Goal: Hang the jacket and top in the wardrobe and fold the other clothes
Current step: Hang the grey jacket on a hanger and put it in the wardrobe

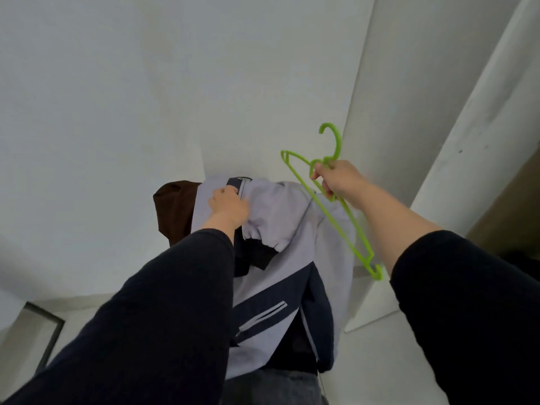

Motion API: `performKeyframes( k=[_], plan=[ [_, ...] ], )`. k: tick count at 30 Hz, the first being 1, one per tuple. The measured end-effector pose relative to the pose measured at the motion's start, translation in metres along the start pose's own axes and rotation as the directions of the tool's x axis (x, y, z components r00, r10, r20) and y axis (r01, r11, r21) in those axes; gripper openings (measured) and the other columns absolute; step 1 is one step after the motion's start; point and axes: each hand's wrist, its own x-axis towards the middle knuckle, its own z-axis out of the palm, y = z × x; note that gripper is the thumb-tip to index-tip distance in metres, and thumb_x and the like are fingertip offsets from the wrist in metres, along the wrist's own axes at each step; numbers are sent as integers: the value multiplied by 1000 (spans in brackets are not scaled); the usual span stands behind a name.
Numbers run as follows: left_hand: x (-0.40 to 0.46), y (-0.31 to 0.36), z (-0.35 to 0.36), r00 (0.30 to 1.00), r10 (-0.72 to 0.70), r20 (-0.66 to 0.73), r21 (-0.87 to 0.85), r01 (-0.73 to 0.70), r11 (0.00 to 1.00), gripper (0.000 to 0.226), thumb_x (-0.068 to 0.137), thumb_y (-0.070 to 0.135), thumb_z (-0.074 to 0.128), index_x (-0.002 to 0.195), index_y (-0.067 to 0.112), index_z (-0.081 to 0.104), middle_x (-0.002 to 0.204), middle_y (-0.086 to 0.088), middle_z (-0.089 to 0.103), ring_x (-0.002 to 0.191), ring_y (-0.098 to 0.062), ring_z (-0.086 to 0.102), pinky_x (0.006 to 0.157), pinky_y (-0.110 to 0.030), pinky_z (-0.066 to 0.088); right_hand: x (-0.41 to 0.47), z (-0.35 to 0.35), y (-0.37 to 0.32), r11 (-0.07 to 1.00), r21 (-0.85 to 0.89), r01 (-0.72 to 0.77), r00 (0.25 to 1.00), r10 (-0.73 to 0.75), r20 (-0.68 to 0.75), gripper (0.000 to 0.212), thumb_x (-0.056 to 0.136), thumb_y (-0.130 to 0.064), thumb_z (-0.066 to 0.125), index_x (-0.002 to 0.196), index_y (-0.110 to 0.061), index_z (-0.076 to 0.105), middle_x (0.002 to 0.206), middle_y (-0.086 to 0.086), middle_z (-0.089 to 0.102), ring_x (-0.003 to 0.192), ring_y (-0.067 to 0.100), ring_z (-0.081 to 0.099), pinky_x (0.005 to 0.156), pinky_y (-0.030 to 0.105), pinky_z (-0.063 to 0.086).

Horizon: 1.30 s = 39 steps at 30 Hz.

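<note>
So, left to right: brown garment (pixel 175 209) hangs behind, far left, partly covered by the jacket (pixel 292 252). Left hand (pixel 229 206) grips the jacket's upper edge near the collar, fingers curled into the lilac fabric; jacket is held up in the air in front of the white wall (pixel 117 97), not yet on any hanger. Right hand (pixel 336 178) clenches the green hanger (pixel 336 206) at the neck, just under the hook, close beside the jacket's right shoulder.

Risks, as I judge them: jacket's weight sits on one bunched handful, so it could slip or twist w/ the shoulders folded in, making the hanger arm hard to feed into the sleeve opening. Hanger is held one-handed & tilted; its lower tip could snag the fabric or the lining.

Orientation: jacket's long axis runs top-to-bottom, collar up, hem down toward the person. Hanger's bar slants from upper left to lower right, hook pointing up.
</note>
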Motion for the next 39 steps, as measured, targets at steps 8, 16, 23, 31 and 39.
performKeyframes(
  k=[8, 16, 23, 31, 39],
  plan=[
    [38, -15, 22, 977, -212, 27, 26, 211, 977, 74, 92, 45, 50, 149, 12, 16, 157, -17, 0, 142, -37, 8, 114, -46, 17, 16, 36, 46, 996, 11, -94, 996, 94, -3, 52, 101, -41, 34, 59, -19, 56, 43, -1, 44, 46, 18, 44, 54, 29, 40],
    [58, -36, 12, 945, -328, -16, -88, 325, 942, 77, 86, 37, 63, 140, -1, 24, 140, -21, 41, 127, -39, 43, 107, -47, 35, 24, 44, 43, 997, 32, -68, 997, 67, 38, 54, 102, -41, 30, 61, -17, 55, 28, -3, 40, 37, 20, 43, 50, 30, 39],
    [38, -42, 2, 993, -108, 44, -58, 111, 992, 26, 92, 16, 47, 112, 0, 56, 114, -20, 59, 105, -36, 55, 89, -36, 43, 15, 51, 36, 996, -47, -71, 994, 75, 84, 50, 102, -38, 32, 67, -16, 60, 54, 3, 46, 40, 12, 47, 50, 28, 37],
    [-13, -40, -4, 971, 61, 230, -190, -16, 982, 21, 97, 17, 50, 112, 3, 55, 108, -16, 58, 106, -30, 56, 95, -34, 42, 2, 72, 16, 967, 64, -248, 959, 236, 160, 24, 98, -7, 41, 111, -6, 63, 68, 1, 51, 49, 6, 43, 35, 10, 32],
    [-60, -52, 0, 794, -40, 606, -123, 143, 982, 29, 97, 27, 51, 123, 16, 52, 114, -2, 51, 109, -20, 50, 93, -32, 44, -2, 113, 14, 958, -17, -286, 954, 286, 90, 45, 82, -36, 63, 116, -8, 57, 92, 9, 65, 74, 23, 60, 57, 24, 42]
  ],
)
